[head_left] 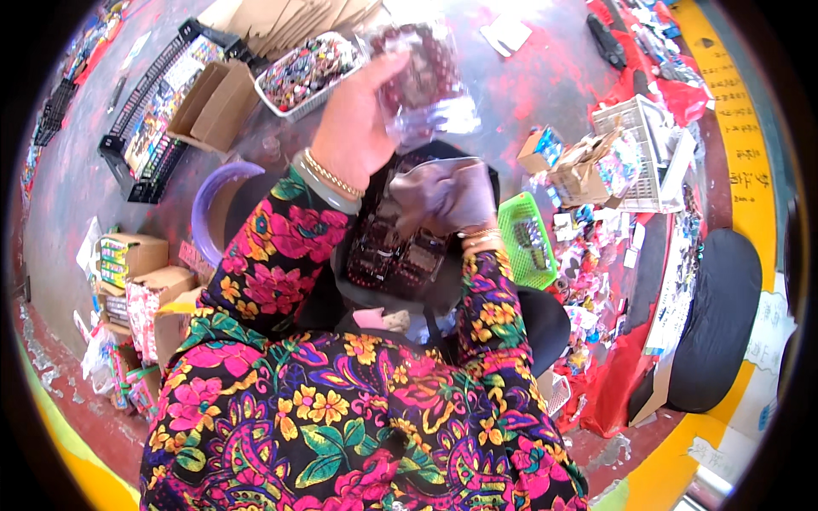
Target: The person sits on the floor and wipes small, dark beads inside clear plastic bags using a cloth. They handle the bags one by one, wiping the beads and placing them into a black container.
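My left hand [354, 128] is raised, its fingers closed on the edge of a clear plastic bag [423, 81]. Dark red beads show through the shiny film. Lower and to the right is my right hand [445, 194], covered by greyish-mauve cloth, a glove or a loose piece, I cannot tell which. That cloth hides its fingers. Under this hand, on my lap, lies a dark open container [362, 294] with several similar clear packets of dark red beads [400, 260]. Bracelets circle both my wrists.
To the right sits a green basket [527, 243] beside scattered small packets. Ahead are a white basket [311, 72] of small mixed pieces, an open cardboard box [213, 106] and a black crate [141, 162]. A purple ring-shaped rim [209, 209] stands left; cartons [141, 255] are stacked farther left.
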The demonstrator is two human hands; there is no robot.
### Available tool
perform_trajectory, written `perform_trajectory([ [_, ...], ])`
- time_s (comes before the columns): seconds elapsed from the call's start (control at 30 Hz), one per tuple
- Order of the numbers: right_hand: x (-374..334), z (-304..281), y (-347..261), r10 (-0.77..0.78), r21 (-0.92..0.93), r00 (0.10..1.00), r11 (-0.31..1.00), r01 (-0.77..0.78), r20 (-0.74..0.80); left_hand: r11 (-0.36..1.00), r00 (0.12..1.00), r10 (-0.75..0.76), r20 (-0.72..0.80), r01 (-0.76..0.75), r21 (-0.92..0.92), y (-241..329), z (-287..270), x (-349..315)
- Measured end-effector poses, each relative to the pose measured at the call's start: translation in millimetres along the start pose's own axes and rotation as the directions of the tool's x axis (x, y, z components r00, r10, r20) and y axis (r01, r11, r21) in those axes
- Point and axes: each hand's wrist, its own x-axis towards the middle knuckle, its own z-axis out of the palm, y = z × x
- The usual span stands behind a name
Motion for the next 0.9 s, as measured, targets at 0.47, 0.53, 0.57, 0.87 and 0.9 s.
perform_trajectory([
  [0.47,-11,-14,-45,-0.746,-0.772,0.624,0.249,0.585,0.232,0.829,0.992,-0.122,0.023,0.090,0.551,-88,-4,3],
  [0.53,-21,23,-33,-0.723,-0.641,0.686,0.563,0.522,-0.077,0.902,0.964,-0.265,-0.011,0.252,0.351,-81,6,-5],
  [0.57,-22,20,-37,-0.735,-0.645,0.675,0.548,0.533,-0.067,0.902,0.950,-0.313,-0.003,0.298,0.313,-79,7,-5],
  [0.87,-36,1,-60,-0.806,-0.499,0.543,0.580,0.644,-0.236,0.829,0.939,-0.304,0.159,0.179,0.529,-90,21,-12],
  [0.9,-36,-3,-61,-0.796,-0.421,0.558,0.601,0.679,-0.236,0.848,0.941,-0.288,0.178,0.165,0.503,-92,20,-11],
])
